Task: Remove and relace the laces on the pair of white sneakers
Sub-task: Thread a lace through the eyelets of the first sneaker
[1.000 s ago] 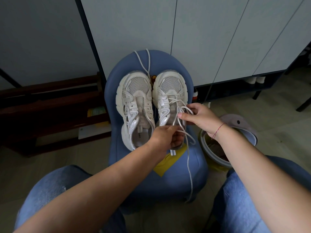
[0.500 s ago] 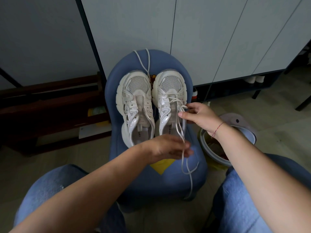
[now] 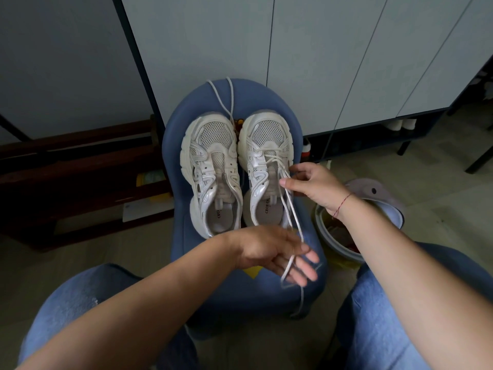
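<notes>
Blue stool (image 3: 184, 134): right grip (image 3: 317, 186) tight on lace (image 3: 293, 209), left grip (image 3: 274, 252) wide beneath.

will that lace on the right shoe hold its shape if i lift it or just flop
Probably floppy: the lace sags and curls below the left hand. Likely light, since the right hand holds it in a mere pinch.
</notes>
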Demonstrator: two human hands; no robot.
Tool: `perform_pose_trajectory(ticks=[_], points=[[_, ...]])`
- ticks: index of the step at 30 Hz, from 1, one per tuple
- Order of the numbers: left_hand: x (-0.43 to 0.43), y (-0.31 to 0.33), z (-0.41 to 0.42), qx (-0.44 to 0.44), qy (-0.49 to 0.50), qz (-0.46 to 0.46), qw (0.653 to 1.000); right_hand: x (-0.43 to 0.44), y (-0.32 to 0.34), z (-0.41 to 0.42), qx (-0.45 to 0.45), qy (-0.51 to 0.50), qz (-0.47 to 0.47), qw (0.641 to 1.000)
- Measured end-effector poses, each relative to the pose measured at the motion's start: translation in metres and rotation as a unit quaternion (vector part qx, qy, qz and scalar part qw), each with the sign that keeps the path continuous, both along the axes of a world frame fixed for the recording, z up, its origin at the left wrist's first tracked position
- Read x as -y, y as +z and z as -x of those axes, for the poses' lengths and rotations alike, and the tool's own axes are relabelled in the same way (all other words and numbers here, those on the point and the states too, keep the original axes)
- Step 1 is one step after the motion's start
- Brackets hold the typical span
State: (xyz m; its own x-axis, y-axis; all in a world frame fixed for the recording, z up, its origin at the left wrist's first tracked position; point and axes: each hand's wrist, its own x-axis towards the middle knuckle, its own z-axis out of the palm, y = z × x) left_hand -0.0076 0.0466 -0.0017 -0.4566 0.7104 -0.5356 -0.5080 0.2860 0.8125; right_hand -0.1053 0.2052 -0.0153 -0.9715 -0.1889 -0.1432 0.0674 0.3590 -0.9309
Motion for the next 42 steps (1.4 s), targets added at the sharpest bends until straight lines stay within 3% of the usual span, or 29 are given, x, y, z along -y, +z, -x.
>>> perform_pose_trajectory(ticks=[5, 10, 12, 16, 24, 27, 30, 36, 39, 42], points=[[0.009, 0.002, 0.007, -0.047, -0.041, 0.050, 0.997, 0.000, -0.001, 0.000, -0.005, -0.002, -0.008, 1.000], [0.007, -0.004, 0.012, -0.023, 0.182, 0.004, 0.983, 0.000, 0.000, -0.001, -0.002, -0.001, 0.000, 1.000], [0.005, -0.005, 0.012, -0.027, 0.213, -0.006, 0.977, 0.000, 0.000, -0.002, 0.000, -0.001, 0.001, 1.000], [0.004, -0.001, 0.005, -0.065, 0.114, 0.029, 0.991, 0.000, 0.000, -0.002, -0.007, -0.008, -0.022, 1.000], [0.013, 0.009, 0.007, -0.125, -0.018, 0.089, 0.988, -0.002, 0.003, -0.004, -0.010, 0.003, -0.025, 1.000], [0.005, 0.006, 0.002, -0.140, 0.046, 0.063, 0.987, -0.001, 0.007, -0.007, -0.013, 0.009, 0.007, 1.000], [-0.005, 0.003, -0.002, -0.209, 0.095, 0.057, 0.972, 0.001, 0.009, -0.009, -0.017, 0.009, 0.009, 1.000], [-0.010, -0.003, -0.002, -0.266, 0.173, 0.056, 0.946, 0.005, 0.013, -0.016, -0.019, 0.045, -0.126, 0.991], [-0.010, -0.006, 0.003, -0.210, 0.277, 0.038, 0.937, 0.004, 0.017, -0.019, 0.003, 0.081, -0.165, 0.983], [-0.009, -0.012, 0.009, -0.165, 0.348, 0.054, 0.921, 0.001, 0.021, -0.021, 0.035, 0.089, -0.101, 0.990]])
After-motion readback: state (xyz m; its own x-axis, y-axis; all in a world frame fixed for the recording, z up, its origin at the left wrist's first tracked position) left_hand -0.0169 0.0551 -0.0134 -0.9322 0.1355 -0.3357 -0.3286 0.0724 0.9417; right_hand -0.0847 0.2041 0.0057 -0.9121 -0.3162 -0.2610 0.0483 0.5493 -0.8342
